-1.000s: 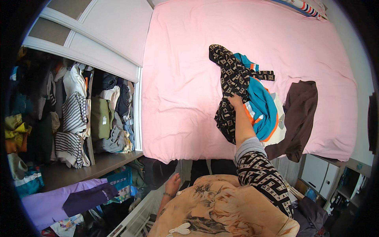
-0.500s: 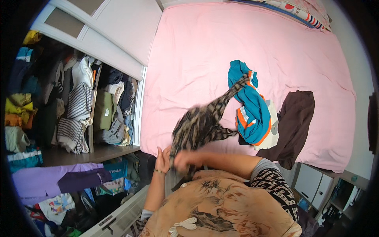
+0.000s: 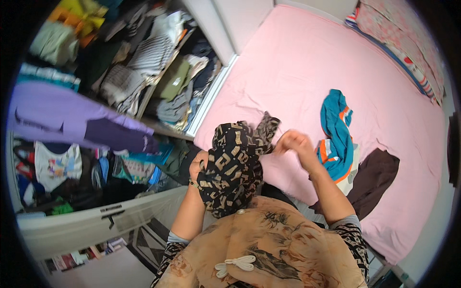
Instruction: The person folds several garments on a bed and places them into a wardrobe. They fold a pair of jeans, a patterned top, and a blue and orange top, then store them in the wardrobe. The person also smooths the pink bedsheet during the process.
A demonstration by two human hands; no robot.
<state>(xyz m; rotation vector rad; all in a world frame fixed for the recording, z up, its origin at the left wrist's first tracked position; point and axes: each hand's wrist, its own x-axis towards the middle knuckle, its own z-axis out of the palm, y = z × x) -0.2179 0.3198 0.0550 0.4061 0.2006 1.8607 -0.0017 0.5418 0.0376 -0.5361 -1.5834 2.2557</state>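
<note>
A black-and-tan patterned garment [image 3: 230,168] hangs bunched in front of my body. My left hand [image 3: 198,168] grips its left side, with the fingers partly covered by cloth. A sleeve-like length of the garment sticks out on the far right side of the bundle. Just right of it, my right hand [image 3: 294,142] is raised over the bed, apart from the cloth and smeared by motion. Farther right lie a teal garment with orange and white trim [image 3: 335,139] and dark brown trousers [image 3: 377,177].
The pink-sheeted bed [image 3: 283,67] spreads out ahead, with folded patterned bedding [image 3: 398,53] at its far right corner. On the left an open wardrobe holds stacked clothes [image 3: 149,57]. Purple trousers [image 3: 72,115] drape over a lower section, beside a pale drawer front [image 3: 91,218].
My view has turned, shifting the bed rightward. The patterned garment, stretched out over the bed before, is now gathered close to me. My right hand has moved off it to the right.
</note>
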